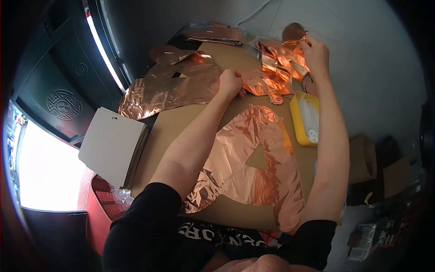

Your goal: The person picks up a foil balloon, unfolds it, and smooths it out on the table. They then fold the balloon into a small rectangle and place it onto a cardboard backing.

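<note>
A flat rose-gold letter A foil balloon [235,167] lies on the cardboard-coloured table top, nearest my body. Beyond it, a crumpled rose-gold foil balloon [278,68] rests at the far right of the table. My right hand [316,53] is closed, pinching its upper edge by a rounded end. The fingers of my left hand [231,84] are closed at the left end of the same crumpled foil; the fingertips are partly hidden. Left of that hand, another flat foil balloon [176,90] with a small dark hole lies spread out.
A yellow container [299,119] with white strips stands at the table's right edge. White cards [113,143] are stacked at the left, above a red basket [100,213]. Folded foil packs [213,35] lie at the back. Boxes [362,158] sit on the floor at right.
</note>
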